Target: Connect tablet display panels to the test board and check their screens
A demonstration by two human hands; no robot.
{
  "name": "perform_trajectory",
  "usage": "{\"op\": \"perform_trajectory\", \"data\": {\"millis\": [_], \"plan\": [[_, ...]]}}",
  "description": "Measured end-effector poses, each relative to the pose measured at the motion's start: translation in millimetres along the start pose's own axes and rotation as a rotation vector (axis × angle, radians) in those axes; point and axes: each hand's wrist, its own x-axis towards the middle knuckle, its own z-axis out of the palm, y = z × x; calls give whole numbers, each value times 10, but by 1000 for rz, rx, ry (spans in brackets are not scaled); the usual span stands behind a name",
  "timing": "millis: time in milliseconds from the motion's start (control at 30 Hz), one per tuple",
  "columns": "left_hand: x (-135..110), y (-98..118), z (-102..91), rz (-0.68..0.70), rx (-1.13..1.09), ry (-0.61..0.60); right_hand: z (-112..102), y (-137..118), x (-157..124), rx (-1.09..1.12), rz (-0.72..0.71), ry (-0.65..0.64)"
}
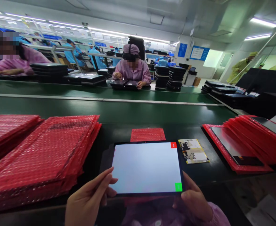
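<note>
Red sleeves (57, 141) lie in two piles on the left of the green tabletop (119, 110); at the right, another red pile (253, 141) bears a dark panel (232, 142). A pale strip (102, 99) runs across the tabletop. Beyond it, a person (134, 72) in a pink smock and cap sits behind dark devices (125, 84), with tall black stacks (162, 75) to the right. At far left, another person in pink (34, 58) is beside a lower stack (48, 70). Workers in blue (73, 53) sit farther back. A figure in yellow (241, 67) stands near a black monitor (262, 80). Blue boards (199, 53) hang on the wall; strip lights (263, 22) glow overhead.
</note>
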Motion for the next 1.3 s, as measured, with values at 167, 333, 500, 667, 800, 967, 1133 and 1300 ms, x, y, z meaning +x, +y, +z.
{"op": "perform_trajectory", "data": {"millis": [167,333,500,667,800,967,1133,1300], "plan": [[34,-77,38,248,238,66,-4,26,-30,55,0,13],[180,-98,117,251,181,52,-71,85,-58,61,-41,-18],[325,-160,184,-273,-320,-321,-77,14,-18,-214,-138,-66],[373,-311,312,-265,-416,-252,65,-90,278,-1236,-797,289],[356,-370,386,-174,-378,-209,332,68,597,-1764,-791,-16],[348,-416,389,-178,-416,-171,459,250,600,-1718,-726,-418],[365,-477,376,-142,-313,-108,-260,-446,681,-1713,-742,117],[387,-478,364,-120,-285,-131,-1074,-1209,931,-1826,-668,465]]}}
